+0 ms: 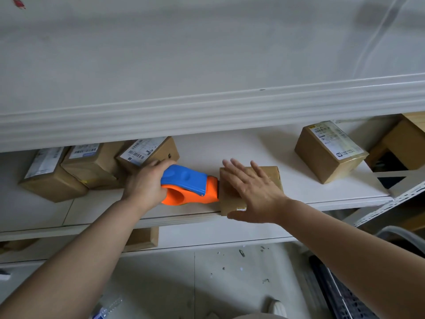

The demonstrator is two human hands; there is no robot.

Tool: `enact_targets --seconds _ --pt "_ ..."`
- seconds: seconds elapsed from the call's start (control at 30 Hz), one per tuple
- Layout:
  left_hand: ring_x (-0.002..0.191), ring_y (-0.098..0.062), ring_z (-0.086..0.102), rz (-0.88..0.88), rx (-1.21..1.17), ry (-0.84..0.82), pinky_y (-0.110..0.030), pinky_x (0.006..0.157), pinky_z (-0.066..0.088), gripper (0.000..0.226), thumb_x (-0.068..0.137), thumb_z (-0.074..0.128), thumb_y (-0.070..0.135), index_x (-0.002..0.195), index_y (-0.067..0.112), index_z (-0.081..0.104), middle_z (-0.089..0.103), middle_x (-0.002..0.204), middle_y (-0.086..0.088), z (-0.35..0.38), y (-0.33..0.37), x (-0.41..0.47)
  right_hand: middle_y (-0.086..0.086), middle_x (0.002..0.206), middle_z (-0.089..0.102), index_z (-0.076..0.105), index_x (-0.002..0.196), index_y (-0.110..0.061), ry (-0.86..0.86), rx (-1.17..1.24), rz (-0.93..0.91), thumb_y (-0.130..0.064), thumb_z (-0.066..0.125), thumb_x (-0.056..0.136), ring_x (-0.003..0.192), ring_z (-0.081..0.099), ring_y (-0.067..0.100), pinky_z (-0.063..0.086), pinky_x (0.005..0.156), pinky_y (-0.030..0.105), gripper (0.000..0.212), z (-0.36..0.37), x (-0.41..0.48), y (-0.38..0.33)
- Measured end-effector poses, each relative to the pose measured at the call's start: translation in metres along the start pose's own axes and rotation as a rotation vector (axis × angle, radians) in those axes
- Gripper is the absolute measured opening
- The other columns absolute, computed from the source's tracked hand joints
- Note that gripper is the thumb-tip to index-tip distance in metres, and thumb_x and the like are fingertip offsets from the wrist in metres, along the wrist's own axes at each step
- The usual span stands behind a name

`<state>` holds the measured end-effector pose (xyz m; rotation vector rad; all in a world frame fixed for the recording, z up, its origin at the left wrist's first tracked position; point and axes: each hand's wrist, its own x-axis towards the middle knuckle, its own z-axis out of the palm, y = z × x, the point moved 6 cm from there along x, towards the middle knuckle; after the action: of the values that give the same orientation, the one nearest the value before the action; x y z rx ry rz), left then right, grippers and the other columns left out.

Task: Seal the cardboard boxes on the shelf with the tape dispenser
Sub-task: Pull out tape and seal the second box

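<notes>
The long white shelf board [253,146] runs across in front of me, beneath the thick white upper shelf [207,107]. On it, three labelled cardboard boxes [92,166] crowd together at the far left, and a single labelled brown cardboard cube [328,155] stands well apart to the right. Between them, at the front lip of the board, sits the small plain brown cardboard box [231,199] I am working on. The orange-and-blue plastic tape dispenser [190,183] lies just left of it, its long axis running along the shelf and its orange nose touching the box's left side. My left hand [145,183] grips the dispenser's rear end, fingers [161,163] curled round it. My right hand [255,189] lies flat on the box's top, fingers [236,168] apart and straight, thumb along the front edge, steadying it. The tape has to travel rightwards over the top, so I judge this flat hand sits in its path and must give way. The white shipping labels [335,139] carry barcodes and print, all too small for me to read.
</notes>
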<state>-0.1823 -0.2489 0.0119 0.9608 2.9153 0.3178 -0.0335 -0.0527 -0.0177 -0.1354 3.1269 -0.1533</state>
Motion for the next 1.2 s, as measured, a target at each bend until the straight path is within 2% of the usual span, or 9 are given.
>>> enact_targets --seconds 0.07,0.2,0.33,0.43,0.53,0.67,0.8,1.03,1.2 --pt "0.109 -0.026 0.057 -0.007 -0.007 -0.013 -0.041 0.079 0.052 0.069 0.072 0.059 0.008 0.132 0.039 0.044 0.053 0.128 0.005 0.0 0.003 -0.003 0.004 0.158 -0.021 -0.016 0.151 -0.021 -0.068 -0.006 0.133 -0.058 0.063 0.074 0.146 -0.019 0.023 -0.008 0.117 0.052 0.116 0.003 0.016 -0.002" --pt "0.111 -0.027 0.057 0.014 -0.011 0.043 -0.039 0.081 0.052 0.07 0.071 0.061 0.008 0.134 0.035 0.047 0.056 0.127 0.003 -0.018 0.012 -0.01 0.009 0.147 0.025 -0.007 0.152 -0.017 -0.136 -0.068 0.207 -0.043 0.063 0.077 0.134 0.027 0.031 0.018 0.111 0.062 0.106 -0.001 0.038 -0.007" --pt "0.111 -0.027 0.057 0.085 -0.236 0.255 -0.036 0.093 0.048 0.072 0.06 0.059 0.0 0.127 0.026 0.058 0.062 0.119 -0.004 -0.064 0.027 -0.017 0.003 0.136 0.03 0.016 0.148 -0.016 0.139 0.557 0.243 -0.031 0.083 0.057 0.125 0.037 0.02 0.038 0.099 0.026 0.113 -0.034 0.016 0.022" --pt "0.117 -0.023 0.052 0.139 -0.172 0.198 -0.028 0.095 0.04 0.072 0.065 0.058 0.001 0.131 0.029 0.054 0.059 0.125 0.0 -0.076 0.07 -0.016 0.004 0.133 0.032 0.02 0.142 -0.014 0.115 0.862 0.294 -0.009 0.087 0.057 0.12 0.039 0.015 0.038 0.078 0.004 0.108 -0.017 -0.009 0.04" --pt "0.119 -0.022 0.05 0.198 -0.131 0.152 -0.035 0.097 0.044 0.074 0.065 0.054 0.003 0.132 0.036 0.049 0.056 0.13 0.006 -0.068 0.109 -0.011 0.001 0.136 0.036 0.017 0.142 -0.017 0.053 0.922 0.349 -0.009 0.09 0.057 0.127 0.039 0.015 0.039 0.094 0.016 0.113 0.0 -0.03 0.058" --pt "0.118 -0.022 0.055 0.191 -0.095 0.142 -0.034 0.096 0.046 0.076 0.065 0.055 0.002 0.132 0.038 0.05 0.06 0.129 0.006 -0.069 0.13 0.0 -0.006 0.142 0.039 0.011 0.148 -0.022 0.096 0.741 0.296 -0.047 0.085 0.042 0.131 0.036 0.015 0.03 0.111 0.035 0.132 -0.016 -0.032 0.06" --pt "0.121 -0.024 0.051 0.185 -0.007 0.09 -0.032 0.095 0.044 0.068 0.07 0.057 0.004 0.131 0.035 0.05 0.056 0.132 0.004 -0.073 0.128 0.006 -0.005 0.143 0.04 0.016 0.15 -0.02 0.132 0.66 0.292 -0.039 0.086 0.05 0.132 0.033 0.018 0.029 0.111 0.039 0.124 -0.026 -0.023 0.054" --pt "0.116 -0.033 0.054 -0.099 0.064 0.09 -0.045 0.096 0.046 0.064 0.063 0.046 0.041 0.123 0.022 0.056 0.061 0.124 -0.008 -0.087 0.014 0.017 -0.008 0.144 0.037 0.01 0.151 -0.023 0.077 0.554 0.284 -0.064 0.059 0.04 0.132 0.033 0.016 0.026 0.113 0.044 0.128 -0.022 -0.017 0.059" --pt "0.105 -0.033 0.058 -0.083 0.037 0.082 -0.041 0.087 0.048 0.049 0.064 0.056 0.027 0.112 0.018 0.06 0.064 0.11 -0.008 -0.081 0.006 0.018 -0.01 0.143 0.036 0.009 0.151 -0.025 0.071 0.547 0.287 -0.067 0.059 0.039 0.132 0.033 0.014 0.026 0.113 0.044 0.13 -0.021 -0.018 0.06"
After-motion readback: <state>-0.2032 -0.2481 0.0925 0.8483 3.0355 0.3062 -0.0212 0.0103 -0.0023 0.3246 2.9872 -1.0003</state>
